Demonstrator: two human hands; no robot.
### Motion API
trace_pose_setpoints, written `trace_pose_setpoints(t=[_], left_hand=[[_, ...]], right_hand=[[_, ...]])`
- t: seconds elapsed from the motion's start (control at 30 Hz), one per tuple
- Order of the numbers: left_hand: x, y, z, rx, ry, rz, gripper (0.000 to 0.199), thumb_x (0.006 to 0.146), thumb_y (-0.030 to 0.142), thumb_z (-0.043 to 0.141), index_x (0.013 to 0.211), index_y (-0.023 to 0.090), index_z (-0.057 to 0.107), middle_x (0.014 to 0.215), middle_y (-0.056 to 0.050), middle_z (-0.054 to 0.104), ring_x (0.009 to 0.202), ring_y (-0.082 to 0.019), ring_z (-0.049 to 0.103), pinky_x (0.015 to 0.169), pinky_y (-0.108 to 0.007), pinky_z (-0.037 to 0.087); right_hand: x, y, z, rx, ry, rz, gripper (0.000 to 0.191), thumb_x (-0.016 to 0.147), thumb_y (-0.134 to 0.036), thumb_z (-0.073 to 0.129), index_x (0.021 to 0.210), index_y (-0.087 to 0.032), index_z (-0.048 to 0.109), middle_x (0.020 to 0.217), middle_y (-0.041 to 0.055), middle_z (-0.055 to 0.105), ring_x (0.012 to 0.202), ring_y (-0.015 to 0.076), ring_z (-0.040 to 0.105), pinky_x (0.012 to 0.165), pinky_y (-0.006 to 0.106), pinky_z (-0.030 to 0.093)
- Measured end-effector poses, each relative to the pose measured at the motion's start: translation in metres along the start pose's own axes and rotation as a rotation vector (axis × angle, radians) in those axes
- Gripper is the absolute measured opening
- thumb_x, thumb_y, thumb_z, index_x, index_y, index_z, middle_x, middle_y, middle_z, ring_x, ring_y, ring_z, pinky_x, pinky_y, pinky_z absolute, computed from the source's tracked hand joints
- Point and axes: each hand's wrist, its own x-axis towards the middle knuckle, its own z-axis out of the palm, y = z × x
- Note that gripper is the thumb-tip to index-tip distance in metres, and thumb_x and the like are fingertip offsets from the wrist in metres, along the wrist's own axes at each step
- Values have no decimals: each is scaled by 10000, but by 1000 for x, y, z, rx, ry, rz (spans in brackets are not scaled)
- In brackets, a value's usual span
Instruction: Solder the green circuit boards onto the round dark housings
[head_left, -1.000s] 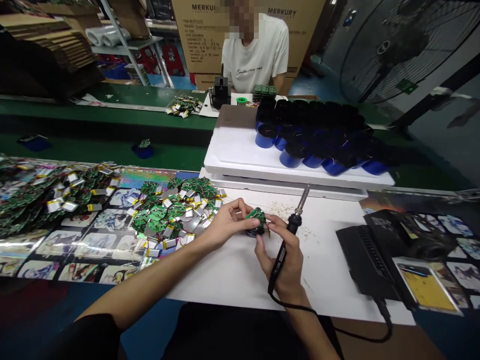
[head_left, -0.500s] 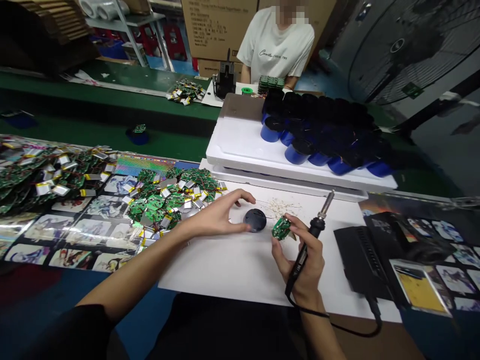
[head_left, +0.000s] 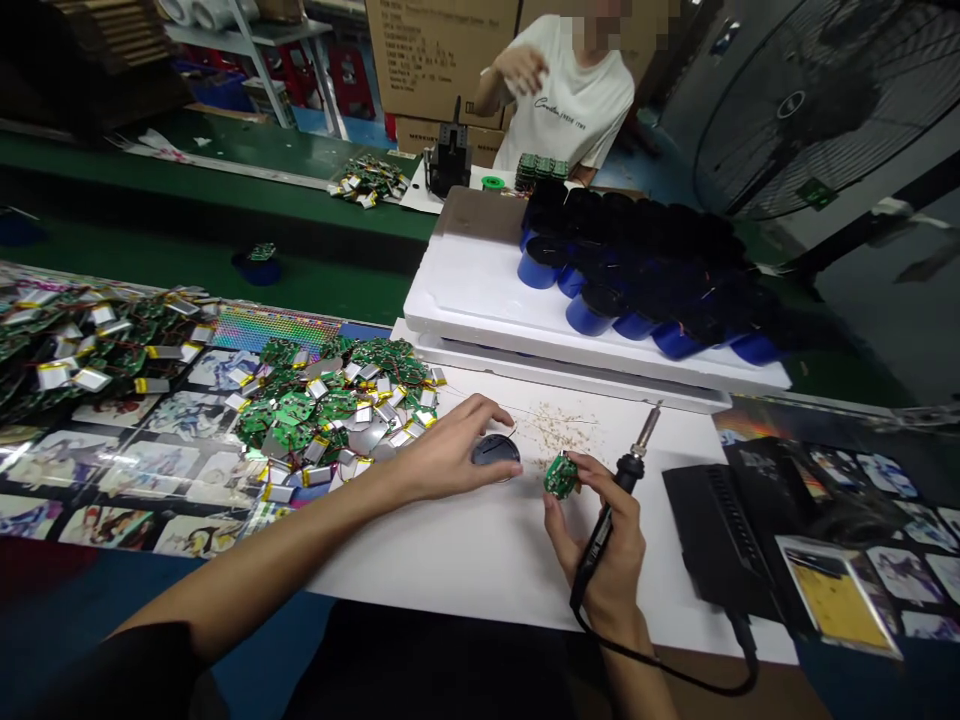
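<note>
Head camera view: I have the small, roundish green circuit board [head_left: 561, 476] pinched between the thumb and fingers of my right hand [head_left: 619, 540], held above the white-topped table [head_left: 442, 570]. That same hand also cradles a slim black soldering iron [head_left: 598, 545] with a bare metal end. My left hand [head_left: 459, 452] reaches around a flat, round black plastic disc [head_left: 495, 454], its fingers spread on the far side and the thumb over the near edge — I cannot tell how hard they press. The disc sits just left of the board, the two apart.

With one hand carrying both, I judge the board could slip if I shift my grip on the handle. A careless wrist turn might swing the iron's metal end — possibly hot — into the stacked white foam-like trays [head_left: 450, 305] behind it. A tug on the black cord [head_left: 675, 665] could pull the iron off line too.

The board's component side faces me, its longer visible axis running upward and leaning slightly right. The iron's long axis slants up to the right, metal end pointing away from me; the disc lies flat.
</note>
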Motion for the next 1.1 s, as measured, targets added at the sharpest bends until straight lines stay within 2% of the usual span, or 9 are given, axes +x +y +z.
trace_pose_setpoints(t=[0.07, 0.1, 0.2, 0.3, 0.47, 0.6, 0.73, 0.9, 1.1], left_hand=[[2, 0, -7, -57, 6, 15, 259, 965, 454, 732, 1074, 219, 748, 1181, -92, 659, 997, -229, 652, 901, -343, 533], [2, 0, -9, -109, 13, 9, 224, 971, 426, 719, 1001, 206, 753, 1116, -81, 664, 927, -202, 638, 838, -311, 521], [4, -1, -7, -391, 20, -112, 296, 947, 464, 746, 939, 171, 699, 907, -41, 656, 726, -138, 569, 653, -246, 460], [4, -2, -2, -676, -7, -239, 428, 885, 548, 815, 942, 166, 630, 797, -9, 635, 647, -118, 562, 567, -222, 453], [3, 0, -2, -792, -80, -267, 442, 849, 509, 878, 914, 143, 640, 810, -40, 704, 705, -135, 679, 684, -255, 579], [2, 0, -5, -843, -89, -278, 388, 851, 437, 896, 896, 143, 647, 862, -49, 745, 754, -144, 739, 783, -276, 611], [2, -3, -7, -872, -110, -309, 357, 825, 378, 914, 879, 141, 652, 902, -56, 766, 776, -145, 758, 797, -282, 630], [2, -8, -10, -780, -255, -331, 289, 831, 321, 888, 866, 147, 660, 862, -62, 793, 814, -163, 780, 815, -286, 631], [1, -3, -9, -732, -270, -288, 370, 842, 436, 891, 916, 152, 666, 829, -64, 783, 779, -169, 758, 787, -289, 609]], right_hand=[[0, -4, 3, 1, -32, -18, 571, 861, -77, 795, 1372, -204, 574, 1284, 147, 744, 1219, 279, 762, 1040, 479, 663], [0, -6, 5, 10, -55, -27, 561, 869, -77, 786, 1372, -202, 572, 1282, 149, 745, 1218, 276, 762, 1029, 469, 668], [-2, -12, 13, 37, -132, -52, 531, 896, -76, 757, 1374, -201, 565, 1296, 156, 740, 1219, 269, 757, 1009, 457, 673], [-2, -16, 20, 24, -190, -66, 488, 914, -81, 747, 1353, -203, 575, 1329, 168, 733, 1228, 274, 737, 995, 470, 667], [3, -14, 19, -41, -200, -85, 442, 928, -98, 743, 1328, -217, 598, 1323, 162, 748, 1176, 281, 736, 943, 484, 661], [8, -11, 14, -44, -204, -108, 438, 920, -99, 749, 1314, -230, 608, 1283, 152, 771, 1135, 289, 759, 922, 491, 657], [8, -10, 14, -41, -219, -142, 447, 926, -64, 732, 1325, -223, 611, 1298, 164, 775, 1139, 287, 767, 924, 486, 656], [7, -6, 19, -25, -235, -155, 476, 944, -45, 709, 1361, -253, 613, 1330, 138, 774, 1226, 286, 745, 1019, 528, 644], [11, -3, 17, -1, -232, -190, 486, 925, -48, 736, 1350, -255, 622, 1223, 103, 803, 1213, 278, 744, 1003, 502, 656]])
